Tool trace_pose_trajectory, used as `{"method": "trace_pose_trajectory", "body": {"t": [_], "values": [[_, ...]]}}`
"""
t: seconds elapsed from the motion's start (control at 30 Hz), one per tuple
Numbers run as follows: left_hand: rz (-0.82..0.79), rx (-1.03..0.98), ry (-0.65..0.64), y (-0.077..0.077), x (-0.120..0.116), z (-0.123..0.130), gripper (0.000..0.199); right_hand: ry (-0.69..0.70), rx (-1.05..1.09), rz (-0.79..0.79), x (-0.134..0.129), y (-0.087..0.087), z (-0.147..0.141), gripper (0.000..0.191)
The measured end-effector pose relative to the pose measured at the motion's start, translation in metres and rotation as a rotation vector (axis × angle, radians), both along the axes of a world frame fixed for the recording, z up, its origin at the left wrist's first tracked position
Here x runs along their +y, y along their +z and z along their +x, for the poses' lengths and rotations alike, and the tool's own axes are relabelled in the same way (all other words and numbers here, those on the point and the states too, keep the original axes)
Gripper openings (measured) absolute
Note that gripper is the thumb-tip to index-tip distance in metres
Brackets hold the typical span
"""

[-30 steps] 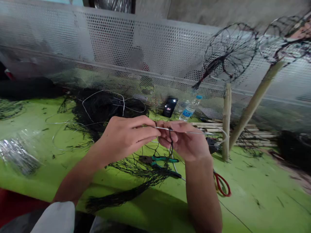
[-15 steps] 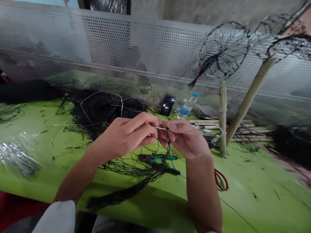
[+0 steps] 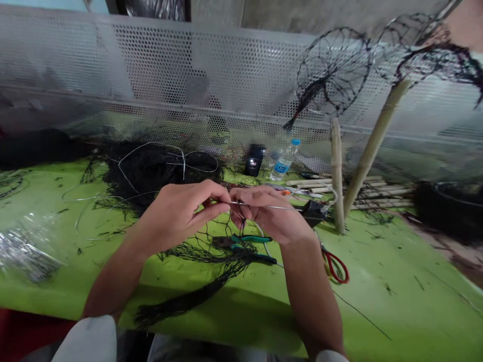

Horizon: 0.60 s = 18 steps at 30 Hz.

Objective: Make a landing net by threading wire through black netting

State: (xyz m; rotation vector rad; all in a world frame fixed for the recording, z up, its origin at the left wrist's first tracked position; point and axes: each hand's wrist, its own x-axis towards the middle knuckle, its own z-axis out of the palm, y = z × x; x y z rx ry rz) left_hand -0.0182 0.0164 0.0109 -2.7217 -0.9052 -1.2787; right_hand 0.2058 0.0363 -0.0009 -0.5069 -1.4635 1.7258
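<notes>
Above the green table, my left hand [image 3: 181, 211] pinches the end of a thin metal wire [image 3: 271, 206] between thumb and fingers. My right hand [image 3: 267, 211] is closed on the same wire just beside it, their fingertips nearly touching. Black cord from a net [image 3: 204, 289] loops over the wire at my right fingers and hangs down. The net's gathered tail lies on the table towards the front edge. Under the hands, green-handled pliers [image 3: 253, 238] rest partly beneath the mesh.
Behind are a black net heap [image 3: 151, 168], a small black box [image 3: 254, 163] and a water bottle [image 3: 282, 163]. Red-handled scissors [image 3: 341, 271], a bamboo post [image 3: 337, 176] and bamboo sticks [image 3: 392, 193] are to the right. Wires in plastic [image 3: 28, 249] lie left.
Both hands have shifted left with the wire. My left thumb and fingers now pinch closer to my right fingers. The view has turned slightly, showing more of the scissors and a black block.
</notes>
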Motion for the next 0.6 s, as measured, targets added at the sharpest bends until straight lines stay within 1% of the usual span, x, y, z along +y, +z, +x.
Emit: {"method": "trace_pose_trajectory", "body": {"t": [0.23,0.3,0.5,0.6], "values": [[-0.299,-0.152,-0.077,0.003,-0.003,0.001,0.002,0.041,0.018,-0.071,-0.004,0.001,-0.002,0.029],[-0.336,-0.159,-0.078,0.003,-0.003,0.002,0.002,0.033,0.021,-0.085,-0.004,0.000,-0.003,0.030],[-0.412,-0.142,-0.089,-0.001,0.001,0.004,0.011,-0.004,0.030,-0.101,-0.002,-0.002,-0.008,0.030],[-0.413,-0.177,-0.087,-0.002,0.002,0.006,0.012,-0.013,0.019,-0.097,-0.001,-0.003,-0.011,0.032]]}}
